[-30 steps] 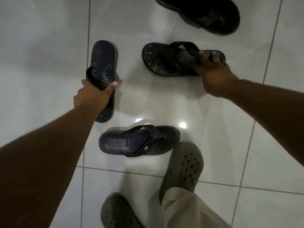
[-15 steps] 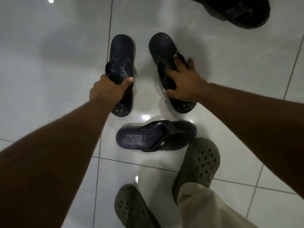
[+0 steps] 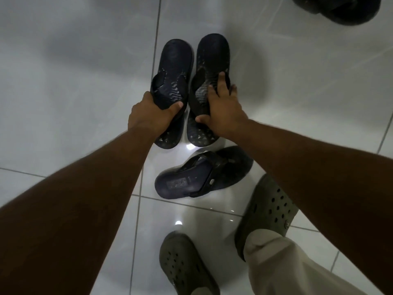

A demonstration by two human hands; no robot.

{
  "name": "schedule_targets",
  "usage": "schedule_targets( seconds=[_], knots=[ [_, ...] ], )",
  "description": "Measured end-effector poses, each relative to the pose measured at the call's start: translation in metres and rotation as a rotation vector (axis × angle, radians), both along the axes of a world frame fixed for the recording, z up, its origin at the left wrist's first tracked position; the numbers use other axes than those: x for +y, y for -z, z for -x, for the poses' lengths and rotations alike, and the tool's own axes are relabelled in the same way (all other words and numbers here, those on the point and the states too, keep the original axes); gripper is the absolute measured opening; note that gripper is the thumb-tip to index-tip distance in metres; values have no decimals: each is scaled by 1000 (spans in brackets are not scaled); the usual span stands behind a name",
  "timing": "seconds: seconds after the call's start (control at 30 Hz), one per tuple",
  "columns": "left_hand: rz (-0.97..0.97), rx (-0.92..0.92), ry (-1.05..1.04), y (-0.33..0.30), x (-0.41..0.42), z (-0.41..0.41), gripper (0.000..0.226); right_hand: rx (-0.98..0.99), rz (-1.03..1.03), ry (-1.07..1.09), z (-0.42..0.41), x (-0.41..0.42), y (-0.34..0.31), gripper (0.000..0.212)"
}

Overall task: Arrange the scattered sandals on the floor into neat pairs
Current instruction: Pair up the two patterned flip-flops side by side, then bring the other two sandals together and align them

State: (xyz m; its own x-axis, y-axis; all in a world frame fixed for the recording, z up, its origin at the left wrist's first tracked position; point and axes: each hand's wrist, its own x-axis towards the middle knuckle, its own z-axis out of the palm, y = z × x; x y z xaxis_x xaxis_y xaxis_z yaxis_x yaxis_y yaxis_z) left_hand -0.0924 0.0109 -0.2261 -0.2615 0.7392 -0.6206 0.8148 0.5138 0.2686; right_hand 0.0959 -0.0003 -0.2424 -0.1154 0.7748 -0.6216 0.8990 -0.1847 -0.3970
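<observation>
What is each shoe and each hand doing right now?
Left navy sandal: flat on floor, held by left hand.
Right navy sandal: beside it, toes the same way, held by right hand.
Third dark sandal: lying sideways, untouched.
Black sandal: at top edge, partly out of view.
Green clogs: worn on the person's feet.

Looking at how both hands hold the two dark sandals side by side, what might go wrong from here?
The loose sandal lies crosswise just behind the pair, near the clog; a step might kick it. The left hand and right hand grip the left sandal and right sandal by the straps, so releasing could skew them.
</observation>
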Motion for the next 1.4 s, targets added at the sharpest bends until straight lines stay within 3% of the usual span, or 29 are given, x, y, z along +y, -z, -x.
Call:
schedule_targets(
  seconds=[0.27, 0.47, 0.6, 0.7, 0.8, 0.9, 1.2, 1.4],
  knots=[
    [-30, -53, -46, 4, -11, -3, 87, 0, 14, -16, 0, 1, -4, 96],
    [173, -86, -169, -33, -32, -1, 118, 89, -19, -15, -48, -4, -40, 100],
    [341, 18, 44, -67, -73, -16, 85, -28, 120, -8, -105, -38, -63, 96],
    [453, -45, 65, -67, -106, -55, 75, -7, 166, -8, -118, -71, -63, 92],
    [477, -137, -41, -55, -133, -104, 79, 5, 137, 29, -130, -86, -52, 90],
    [507, -32, -149, -48, -150, -152, 87, -34, 102, 71, -159, -87, -47, 91],
    [507, -27, -333, -24, -163, -253, 67, -192, -74, -7, -263, -18, -44, 89],
    [414, -66, -333, -20, -182, -320, 72, -288, -220, -54, -300, 76, -30, 90]
  ],
)
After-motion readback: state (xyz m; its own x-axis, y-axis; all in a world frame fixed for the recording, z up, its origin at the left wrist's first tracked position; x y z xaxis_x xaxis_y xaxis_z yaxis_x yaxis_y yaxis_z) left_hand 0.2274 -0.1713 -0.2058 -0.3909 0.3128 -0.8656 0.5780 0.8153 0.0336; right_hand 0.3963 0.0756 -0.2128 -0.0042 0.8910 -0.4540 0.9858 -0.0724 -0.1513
